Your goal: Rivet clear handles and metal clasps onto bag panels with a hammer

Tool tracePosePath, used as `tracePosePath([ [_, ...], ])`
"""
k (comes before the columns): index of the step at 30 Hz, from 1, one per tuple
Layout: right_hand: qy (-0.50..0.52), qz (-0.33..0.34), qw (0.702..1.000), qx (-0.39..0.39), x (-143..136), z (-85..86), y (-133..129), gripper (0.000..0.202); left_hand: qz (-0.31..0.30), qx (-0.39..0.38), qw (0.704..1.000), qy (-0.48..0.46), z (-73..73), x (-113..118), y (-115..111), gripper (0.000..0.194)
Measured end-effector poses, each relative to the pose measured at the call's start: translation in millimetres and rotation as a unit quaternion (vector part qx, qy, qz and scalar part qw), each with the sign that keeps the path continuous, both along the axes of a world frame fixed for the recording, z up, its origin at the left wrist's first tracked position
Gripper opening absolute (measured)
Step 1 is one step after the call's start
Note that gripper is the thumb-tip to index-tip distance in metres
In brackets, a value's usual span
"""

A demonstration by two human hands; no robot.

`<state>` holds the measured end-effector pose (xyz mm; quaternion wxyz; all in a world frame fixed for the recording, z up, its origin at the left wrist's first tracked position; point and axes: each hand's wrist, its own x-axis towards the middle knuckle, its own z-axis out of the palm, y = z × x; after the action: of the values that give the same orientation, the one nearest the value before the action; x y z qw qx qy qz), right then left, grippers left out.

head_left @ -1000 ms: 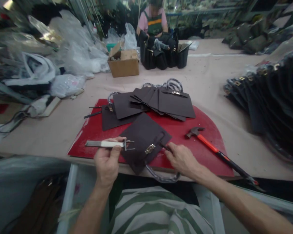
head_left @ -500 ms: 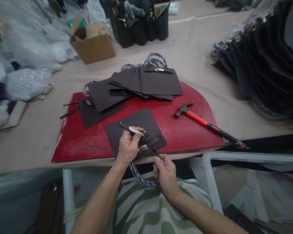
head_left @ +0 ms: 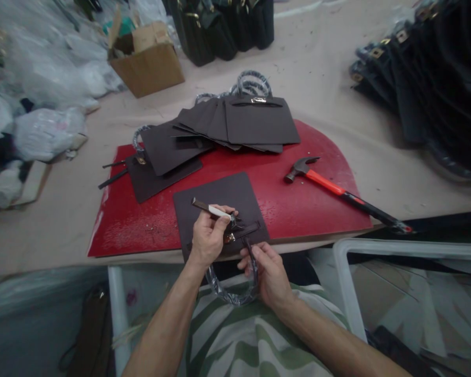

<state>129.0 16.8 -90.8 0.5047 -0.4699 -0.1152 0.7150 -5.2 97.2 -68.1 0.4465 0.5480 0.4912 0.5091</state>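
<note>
My left hand point(head_left: 209, 236) is closed around a slim metal hand tool point(head_left: 216, 210) with a white-wrapped middle. The tool's dark, forked-looking tip is over a flat dark brown leather bag panel point(head_left: 220, 191), near a gold-coloured clasp point(head_left: 230, 237) and a narrow strap. A plastic-wrapped bag handle point(head_left: 230, 298) loops off the panel's near edge, toward my lap. My right hand point(head_left: 269, 269) has its fingers around the right leg of that handle, just below where it meets the panel. The fingertips behind the handle are partly hidden.
A red board point(head_left: 149, 228) lies under the panel. On it rest a claw hammer point(head_left: 337, 191) and a fanned stack of brown panels point(head_left: 259, 123) with wrapped handles. A cardboard box point(head_left: 149, 68), dark bags point(head_left: 227, 31) and stacked dark pieces point(head_left: 416, 84) stand beyond. A plastic bin point(head_left: 341, 272) is at right.
My right fingers have shifted slightly on the handle, whose right leg now shows in front of them. The panel has turned a little. The left hand keeps its hold on the tool.
</note>
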Motion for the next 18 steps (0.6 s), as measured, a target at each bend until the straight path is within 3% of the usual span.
tracePosePath([
  [5,0.005,-0.002,1.000,-0.031,4,3.3,9,0.034,-0.020,-0.001,1.000,-0.012,0.7,-1,-2,0.020],
  [12,0.011,0.058,0.998,0.000,6,-8.6,-2,0.036,-0.036,-0.041,0.998,-0.014,2.3,-3,-14,0.020],
  [18,0.069,0.089,0.993,0.032,18,-16.1,7,0.035,-0.041,-0.049,0.998,-0.014,1.3,-6,-17,0.021],
])
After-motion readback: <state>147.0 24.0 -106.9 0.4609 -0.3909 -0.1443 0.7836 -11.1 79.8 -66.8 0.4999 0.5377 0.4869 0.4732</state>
